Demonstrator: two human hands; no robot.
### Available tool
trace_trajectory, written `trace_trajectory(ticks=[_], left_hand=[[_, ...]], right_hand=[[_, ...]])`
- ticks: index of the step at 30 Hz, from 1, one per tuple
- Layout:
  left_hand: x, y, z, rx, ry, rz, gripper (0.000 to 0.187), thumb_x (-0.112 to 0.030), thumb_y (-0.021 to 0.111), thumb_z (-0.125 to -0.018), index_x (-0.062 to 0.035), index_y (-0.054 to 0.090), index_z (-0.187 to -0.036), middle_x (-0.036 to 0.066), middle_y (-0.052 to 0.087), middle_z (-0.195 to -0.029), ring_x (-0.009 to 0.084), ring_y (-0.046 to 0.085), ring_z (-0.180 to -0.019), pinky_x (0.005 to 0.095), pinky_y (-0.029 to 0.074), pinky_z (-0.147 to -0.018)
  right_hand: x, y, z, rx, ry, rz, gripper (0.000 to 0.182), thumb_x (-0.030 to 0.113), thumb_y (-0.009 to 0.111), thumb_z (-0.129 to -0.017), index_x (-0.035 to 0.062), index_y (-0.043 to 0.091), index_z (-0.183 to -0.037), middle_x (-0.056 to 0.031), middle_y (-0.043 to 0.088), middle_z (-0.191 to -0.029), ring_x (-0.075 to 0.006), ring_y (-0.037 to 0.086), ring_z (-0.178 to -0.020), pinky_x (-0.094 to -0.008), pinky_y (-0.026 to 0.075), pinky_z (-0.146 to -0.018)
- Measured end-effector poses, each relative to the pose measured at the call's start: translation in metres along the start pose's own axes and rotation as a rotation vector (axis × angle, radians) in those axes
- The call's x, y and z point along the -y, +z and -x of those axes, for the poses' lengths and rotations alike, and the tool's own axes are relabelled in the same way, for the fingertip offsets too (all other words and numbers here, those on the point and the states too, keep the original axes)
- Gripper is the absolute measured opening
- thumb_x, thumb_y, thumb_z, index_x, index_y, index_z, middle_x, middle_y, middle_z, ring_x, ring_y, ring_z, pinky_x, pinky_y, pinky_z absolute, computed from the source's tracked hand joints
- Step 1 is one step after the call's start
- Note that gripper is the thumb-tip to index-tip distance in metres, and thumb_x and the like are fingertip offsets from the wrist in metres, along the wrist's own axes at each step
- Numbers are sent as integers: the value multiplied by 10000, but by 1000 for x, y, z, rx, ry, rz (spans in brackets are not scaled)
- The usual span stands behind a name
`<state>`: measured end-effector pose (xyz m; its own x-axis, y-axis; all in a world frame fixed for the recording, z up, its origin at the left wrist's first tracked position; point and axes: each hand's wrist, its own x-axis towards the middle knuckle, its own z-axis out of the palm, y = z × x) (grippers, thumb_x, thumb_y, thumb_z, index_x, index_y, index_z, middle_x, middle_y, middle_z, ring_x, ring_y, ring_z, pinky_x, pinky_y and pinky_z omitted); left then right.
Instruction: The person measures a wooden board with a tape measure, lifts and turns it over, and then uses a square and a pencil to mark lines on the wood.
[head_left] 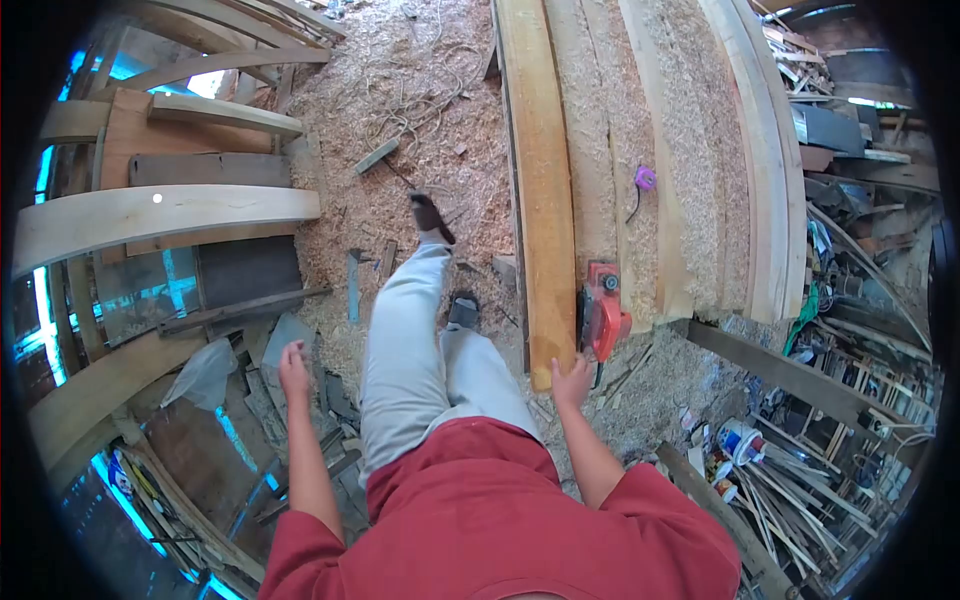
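Observation:
My right hand (571, 383) is at the near end of a long yellowish plank (545, 200), fingers apart, fingertips at its end and edge. Just beyond those fingers, a red electric planer (604, 312) sits against the plank's right side. My left hand (294, 372) hangs empty beside my left leg with its fingers loosely extended. On the shavings-covered boards to the right of the plank lies a purple tape measure (645, 179) with a dark strap.
Wood shavings (400, 70) cover the floor, with a tangled cord (425, 112) and a wood offcut (377, 157) on it. Curved timbers (180, 212) line the left. Behind the planer a beam (800, 380) crosses toward thin sticks (775, 490) and a white bucket (738, 440).

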<state>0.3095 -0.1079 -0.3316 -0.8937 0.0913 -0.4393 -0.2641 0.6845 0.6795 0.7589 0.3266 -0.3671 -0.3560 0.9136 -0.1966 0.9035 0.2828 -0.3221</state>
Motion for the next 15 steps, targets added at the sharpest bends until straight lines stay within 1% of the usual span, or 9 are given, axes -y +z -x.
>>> trace_trajectory(ticks=[2,3,5,9,10,11,12,14,15], left_hand=[[-43,-15,9,-16,28,-5,418,-366,442,-1108,-43,675,-1233,53,693,-1187,160,645,-996,338,486,-900],[-62,-18,14,-4,31,-10,418,-366,442,-1108,-43,675,-1233,53,693,-1187,160,645,-996,338,486,-900],[-92,-15,24,9,108,-10,410,-368,440,-1113,-62,669,-1262,45,686,-1217,159,644,-1037,330,476,-916],[-101,22,43,107,248,53,426,-389,453,-1111,-55,677,-1252,36,692,-1190,154,641,-1045,323,472,-926],[-95,38,46,157,263,65,420,-382,460,-1108,-50,679,-1245,36,693,-1172,150,637,-1036,319,474,-922],[-89,59,51,204,280,78,415,-375,467,-1106,-46,681,-1239,37,694,-1154,147,632,-1027,314,476,-917],[-90,83,61,243,290,58,403,-364,476,-1101,-43,682,-1231,40,695,-1132,146,630,-1015,313,480,-915],[-90,142,88,318,349,19,380,-342,492,-1092,-38,684,-1213,50,698,-1086,157,630,-995,320,490,-912],[-81,175,101,354,397,-1,369,-331,498,-1086,-35,684,-1204,56,700,-1062,168,633,-987,328,496,-911]], right_hand=[[-16,0,34,-3,208,188,749,477,869,-749,-11,551,-1219,-236,593,-1202,-416,588,-1138,-492,491,-967],[-24,4,45,-3,221,190,749,477,869,-749,-11,551,-1219,-236,593,-1202,-416,588,-1138,-492,491,-967],[-48,21,55,170,192,39,970,518,936,-645,-46,493,-1297,-278,539,-1332,-435,545,-1235,-502,467,-1031],[-59,33,48,234,283,-177,966,400,960,-668,-36,474,-1380,-230,615,-1292,-375,624,-1173,-450,500,-1022],[-72,46,45,235,384,-447,915,362,958,-693,-38,494,-1372,-206,633,-1280,-334,642,-1149,-423,518,-995],[-85,59,41,234,475,-720,864,323,956,-718,-41,513,-1364,-182,651,-1268,-293,660,-1125,-396,535,-968],[-91,64,38,224,462,-734,864,323,956,-718,-41,513,-1364,-182,651,-1268,-293,660,-1125,-396,535,-968],[-100,70,35,324,588,-952,685,233,926,-786,-43,584,-1311,-140,686,-1232,-224,669,-1075,-358,530,-929],[-99,67,37,314,576,-964,685,233,926,-786,-43,584,-1311,-140,686,-1232,-224,669,-1075,-358,530,-929]])
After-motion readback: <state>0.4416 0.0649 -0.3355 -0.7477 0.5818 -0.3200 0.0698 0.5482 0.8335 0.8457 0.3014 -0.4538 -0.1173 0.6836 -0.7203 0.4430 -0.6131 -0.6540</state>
